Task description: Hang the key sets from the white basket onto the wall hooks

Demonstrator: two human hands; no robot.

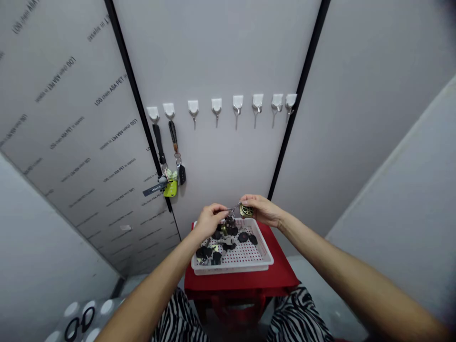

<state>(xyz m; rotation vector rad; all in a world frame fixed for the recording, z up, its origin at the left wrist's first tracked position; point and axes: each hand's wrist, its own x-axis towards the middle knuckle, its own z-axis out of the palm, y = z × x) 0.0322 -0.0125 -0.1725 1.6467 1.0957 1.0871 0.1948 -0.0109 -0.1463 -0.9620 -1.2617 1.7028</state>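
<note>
Over the back edge of a white perforated basket (263, 259), both hands are raised with a keychain between them. My right hand (261, 208) pinches a round gold-and-black keychain pendant (246, 211). A short silver chain (235, 207) runs from it to my left hand (211, 219), whose fingers are closed on the chain's ring end. Below the left hand hangs or lies a dark bunch of keys (230, 222); I cannot tell whether it joins the chain. In the basket lie several black-headed keys (243, 237), mostly toward its left side.
The basket stands on a red-covered stool (242, 281). Several white adhesive hooks (216, 105) line the wall ahead. On the two leftmost hang key sets, one with a lime-green fob (171, 188), one with a black car key (181, 174). White-capped bottles (107, 307) stand at lower left.
</note>
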